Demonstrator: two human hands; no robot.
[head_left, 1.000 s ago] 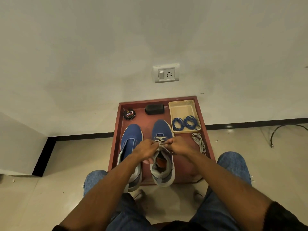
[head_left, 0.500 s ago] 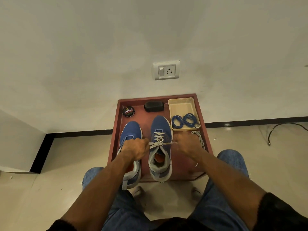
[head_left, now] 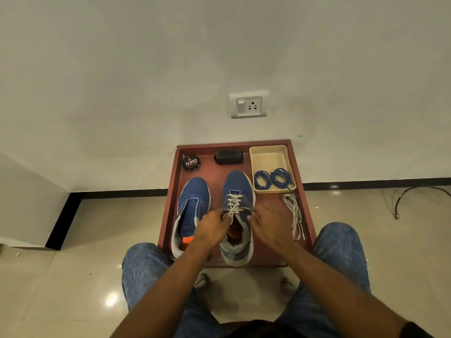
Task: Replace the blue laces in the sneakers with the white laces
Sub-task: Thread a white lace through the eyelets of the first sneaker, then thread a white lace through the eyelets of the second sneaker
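- White flat woven lace [head_left: 233, 203] is crisscrossed through the eyelets of the right blue knit sneaker with a grey padded collar [head_left: 238, 215], which sits mid-tray, toe to the wall.
- Left hand [head_left: 211, 229] has its fingers curled on one lace end at the top eyelets; right hand [head_left: 269, 224] seems to pinch the other end, though the fingertips are hard to see.
- Step, as judged: tightening or tying off this sneaker.
- Next move calls for even tension and a knot, then lacing the other shoe.
- Left blue knit sneaker with an orange insole [head_left: 192, 211] is unlaced, just beside.
- Spare white lace bundle [head_left: 294, 213] lies limp on the tray, right of the hands.
- Coiled blue cord laces [head_left: 273, 178] rest in the beige plastic basket [head_left: 268, 152].
- Round polish tin [head_left: 191, 163] and black matte block [head_left: 229, 156] sit at the far end of the reddish-brown wooden tray [head_left: 170, 203].
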